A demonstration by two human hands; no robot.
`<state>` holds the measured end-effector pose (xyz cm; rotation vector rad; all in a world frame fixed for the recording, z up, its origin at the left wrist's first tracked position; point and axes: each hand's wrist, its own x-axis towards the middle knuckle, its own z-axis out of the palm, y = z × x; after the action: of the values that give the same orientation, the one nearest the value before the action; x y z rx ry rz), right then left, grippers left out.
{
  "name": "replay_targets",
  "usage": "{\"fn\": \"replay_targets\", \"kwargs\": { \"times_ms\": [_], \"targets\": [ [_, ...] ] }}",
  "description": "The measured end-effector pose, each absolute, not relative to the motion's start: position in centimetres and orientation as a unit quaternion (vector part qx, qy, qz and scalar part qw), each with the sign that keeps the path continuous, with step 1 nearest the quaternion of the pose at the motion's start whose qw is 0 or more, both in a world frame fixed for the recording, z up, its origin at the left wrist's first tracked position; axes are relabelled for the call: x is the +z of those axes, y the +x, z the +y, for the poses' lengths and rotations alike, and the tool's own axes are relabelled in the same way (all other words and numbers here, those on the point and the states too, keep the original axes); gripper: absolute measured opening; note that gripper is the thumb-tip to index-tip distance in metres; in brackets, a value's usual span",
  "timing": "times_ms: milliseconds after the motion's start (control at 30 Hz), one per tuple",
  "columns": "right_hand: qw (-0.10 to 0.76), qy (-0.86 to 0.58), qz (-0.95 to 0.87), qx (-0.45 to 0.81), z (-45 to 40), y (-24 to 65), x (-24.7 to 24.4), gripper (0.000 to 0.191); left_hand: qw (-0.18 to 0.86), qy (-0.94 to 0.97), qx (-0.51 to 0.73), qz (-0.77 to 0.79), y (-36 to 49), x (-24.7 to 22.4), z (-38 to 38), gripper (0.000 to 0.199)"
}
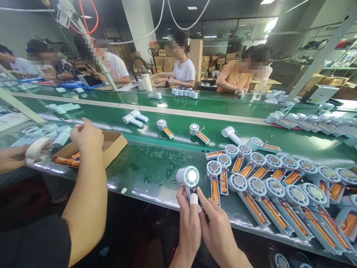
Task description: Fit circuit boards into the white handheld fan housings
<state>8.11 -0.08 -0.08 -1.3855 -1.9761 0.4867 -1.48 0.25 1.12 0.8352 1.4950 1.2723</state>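
Just above the table's front edge, a light blue handheld fan point(188, 176) is held with its round head up and its handle pointing down toward me. My left hand point(189, 219) wraps round the handle from the left, with a white cover on one finger. From the right, my right hand point(216, 223) has its fingers pressed on a small dark part point(201, 204) at the handle, which is mostly hidden by the fingers. Several similar fans point(275, 187) with orange batteries in open handles lie in rows to the right of my hands.
A neighbour's arm point(90, 178) reaches over a cardboard box point(117, 149) of orange batteries at the left; that person's other hand point(12, 158) is beside a white ring. More fans point(194, 129) lie on the green belt point(173, 108). Several people sit across it.
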Motion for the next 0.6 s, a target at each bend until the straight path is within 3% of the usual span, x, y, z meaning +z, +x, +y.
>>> {"fn": "replay_targets", "kwargs": {
  "times_ms": [200, 333, 400, 500, 600],
  "targets": [
    [0.137, -0.492, -0.828, 0.232, 0.0, 9.2, 2.0, 0.082, 0.5, 0.344, 0.531, 0.592, -2.6, 0.3, 0.9, 0.049],
    [0.058, -0.452, -0.851, 0.262, 0.4, 10.1, 3.1, 0.086, 0.526, 0.321, 0.542, 0.572, -3.3, -0.4, 1.2, 0.047],
    [0.079, -0.45, -0.837, 0.302, 0.6, 10.2, 2.7, 0.084, 0.563, 0.287, 0.544, 0.552, -3.5, -0.5, 1.3, 0.05],
    [0.184, -0.451, -0.766, 0.418, 0.4, 9.7, 1.4, 0.084, 0.619, 0.241, 0.533, 0.524, -3.6, -0.5, 1.5, 0.054],
    [0.279, -0.441, -0.653, 0.549, 0.0, 8.9, 0.1, 0.082, 0.593, 0.267, 0.489, 0.581, -4.0, -0.5, 1.9, 0.053]
  ]
}}
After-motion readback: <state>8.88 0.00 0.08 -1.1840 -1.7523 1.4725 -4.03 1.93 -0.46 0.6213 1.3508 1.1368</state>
